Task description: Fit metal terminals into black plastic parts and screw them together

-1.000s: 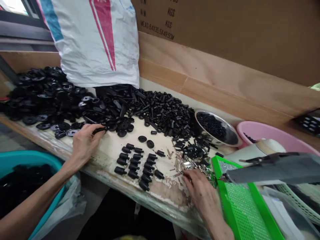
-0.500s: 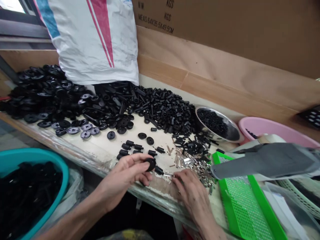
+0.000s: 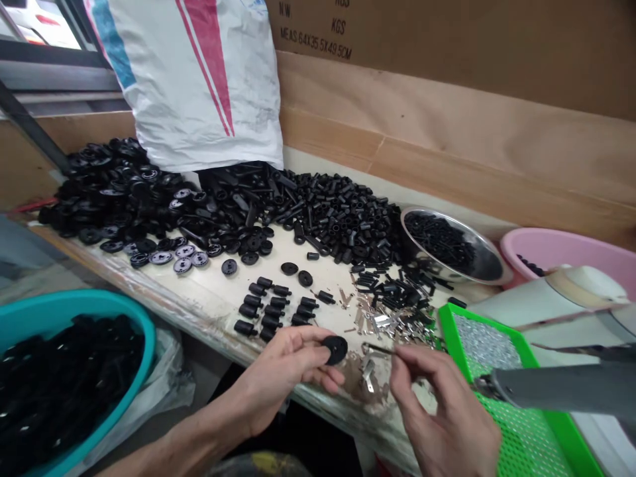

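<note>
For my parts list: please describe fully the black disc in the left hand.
The disc is small, round and black, seemingly plastic. The left hand pinches it by the rim, face toward the camera, over the table's front edge. A metal piece held by the right hand ends just beside it.

Our bare hands and arms

Our left hand (image 3: 283,377) and right hand (image 3: 447,417) were bare, and the left forearm (image 3: 189,437) was bare as far as it showed; a scrap of olive-yellow cloth (image 3: 258,464) showed below the worktop's near edge.
</note>
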### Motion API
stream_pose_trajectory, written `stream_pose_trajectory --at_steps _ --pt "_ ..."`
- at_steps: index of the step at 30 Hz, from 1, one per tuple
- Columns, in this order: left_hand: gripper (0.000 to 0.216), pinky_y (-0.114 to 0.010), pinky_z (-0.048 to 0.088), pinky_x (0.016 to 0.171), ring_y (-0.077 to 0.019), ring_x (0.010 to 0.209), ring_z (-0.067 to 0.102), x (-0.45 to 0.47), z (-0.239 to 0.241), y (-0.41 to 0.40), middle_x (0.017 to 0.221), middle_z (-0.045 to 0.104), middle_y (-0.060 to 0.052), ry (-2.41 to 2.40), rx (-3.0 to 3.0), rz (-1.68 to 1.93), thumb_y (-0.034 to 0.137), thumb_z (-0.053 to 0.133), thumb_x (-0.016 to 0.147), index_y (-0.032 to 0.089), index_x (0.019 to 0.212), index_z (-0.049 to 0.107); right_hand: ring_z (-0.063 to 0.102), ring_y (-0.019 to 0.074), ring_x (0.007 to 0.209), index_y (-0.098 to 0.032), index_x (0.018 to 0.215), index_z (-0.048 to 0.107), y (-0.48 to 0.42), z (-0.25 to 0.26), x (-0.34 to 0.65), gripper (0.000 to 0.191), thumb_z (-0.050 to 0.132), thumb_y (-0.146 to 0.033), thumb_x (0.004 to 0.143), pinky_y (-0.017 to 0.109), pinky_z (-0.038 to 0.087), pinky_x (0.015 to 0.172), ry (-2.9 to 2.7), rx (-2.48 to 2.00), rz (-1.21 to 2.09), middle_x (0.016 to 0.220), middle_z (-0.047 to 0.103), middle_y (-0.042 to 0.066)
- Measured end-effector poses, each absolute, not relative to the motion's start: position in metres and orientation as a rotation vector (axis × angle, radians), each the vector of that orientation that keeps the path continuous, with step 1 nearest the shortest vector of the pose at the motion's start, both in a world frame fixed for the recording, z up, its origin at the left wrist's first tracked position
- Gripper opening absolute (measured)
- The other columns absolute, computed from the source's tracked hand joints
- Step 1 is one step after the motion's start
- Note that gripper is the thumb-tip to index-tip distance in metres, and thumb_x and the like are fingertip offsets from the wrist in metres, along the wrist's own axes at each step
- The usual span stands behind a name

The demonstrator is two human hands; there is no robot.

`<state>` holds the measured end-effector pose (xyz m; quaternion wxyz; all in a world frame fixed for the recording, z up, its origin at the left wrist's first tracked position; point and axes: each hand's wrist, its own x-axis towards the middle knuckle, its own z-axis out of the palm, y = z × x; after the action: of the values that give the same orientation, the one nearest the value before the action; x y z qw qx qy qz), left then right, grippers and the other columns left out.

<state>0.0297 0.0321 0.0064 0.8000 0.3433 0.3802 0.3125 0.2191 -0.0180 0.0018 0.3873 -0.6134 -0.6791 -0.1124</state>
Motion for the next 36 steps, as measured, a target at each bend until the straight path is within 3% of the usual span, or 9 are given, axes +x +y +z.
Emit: stream_pose_trajectory --at_steps 6,11,16,19,22,24,30,36 --pt "0.023 -0.024 0.049 0.064 -0.0129 0.062 0.062 0.038 0.013 0.034 0.07 0.068 -0.008 0.79 0.883 0.605 0.022 0.054 0.083 0.009 0.097 0.067 0.061 0.0166 0.091 -0.01 0.106 0.061 -0.026 0.009 0.214 0.023 0.054 -0.004 0.086 0.028 0.047 0.082 -2.159 -1.19 -0.274 0.097 0.063 0.01" --pt "0.019 -0.024 0.049 0.057 -0.0125 0.054 0.059 0.038 0.015 0.039 0.061 0.064 -0.004 0.889 0.967 0.557 0.022 0.055 0.08 0.009 0.087 0.067 0.063 0.0246 0.091 -0.006 0.109 0.06 -0.02 0.017 0.219 0.024 0.048 -0.007 0.088 0.038 0.052 0.079 -2.413 -1.085 -0.36 0.098 0.065 0.015" --pt "0.018 -0.023 0.049 0.057 -0.0107 0.053 0.059 0.04 0.013 0.04 0.066 0.067 -0.005 0.839 0.885 0.527 0.019 0.056 0.077 0.009 0.085 0.069 0.067 0.0248 0.084 -0.007 0.097 0.064 -0.011 0.029 0.207 0.031 0.034 -0.003 0.09 0.036 0.056 0.071 -2.537 -1.041 -0.465 0.09 0.069 0.015" --pt "0.017 -0.023 0.05 0.059 -0.012 0.057 0.061 0.038 0.008 0.039 0.07 0.068 -0.006 0.798 0.754 0.56 0.022 0.062 0.076 0.009 0.086 0.068 0.068 0.0199 0.08 -0.011 0.102 0.062 -0.008 0.025 0.208 0.031 0.032 -0.008 0.092 0.03 0.058 0.067 -2.444 -1.133 -0.119 0.09 0.068 0.013" --pt "0.02 -0.024 0.051 0.061 -0.0133 0.058 0.063 0.036 0.003 0.039 0.068 0.068 -0.007 0.76 0.632 0.59 0.024 0.067 0.074 0.009 0.087 0.067 0.066 0.0154 0.086 -0.017 0.114 0.057 -0.007 0.017 0.216 0.027 0.041 -0.011 0.092 0.024 0.057 0.071 -2.268 -1.184 0.379 0.098 0.065 0.008" --pt "0.019 -0.023 0.05 0.059 -0.0132 0.056 0.063 0.036 0.001 0.04 0.065 0.067 -0.007 0.741 0.573 0.56 0.023 0.068 0.073 0.008 0.085 0.067 0.065 0.0148 0.089 -0.021 0.115 0.057 -0.008 0.011 0.221 0.029 0.048 -0.009 0.089 0.022 0.056 0.073 -2.181 -1.179 0.527 0.099 0.064 0.006" --pt "0.022 -0.019 0.05 0.055 -0.0118 0.054 0.063 0.044 -0.005 0.039 0.063 0.067 -0.008 0.628 0.487 0.516 0.028 0.064 0.081 0.006 0.083 0.067 0.063 0.013 0.07 -0.022 0.092 0.068 -0.012 0.002 0.217 0.016 0.057 -0.012 0.084 0.02 0.053 0.057 -1.865 -1.311 0.422 0.079 0.058 0.002" --pt "0.022 -0.015 0.051 0.058 -0.011 0.059 0.065 0.052 -0.019 0.032 0.068 0.068 -0.01 0.51 0.308 0.513 0.023 0.056 0.087 0.005 0.09 0.067 0.063 0.0128 0.074 -0.022 0.086 0.068 -0.018 -0.006 0.215 0.013 0.06 -0.012 0.083 0.019 0.053 0.062 -1.742 -1.359 0.436 0.083 0.059 0.002"
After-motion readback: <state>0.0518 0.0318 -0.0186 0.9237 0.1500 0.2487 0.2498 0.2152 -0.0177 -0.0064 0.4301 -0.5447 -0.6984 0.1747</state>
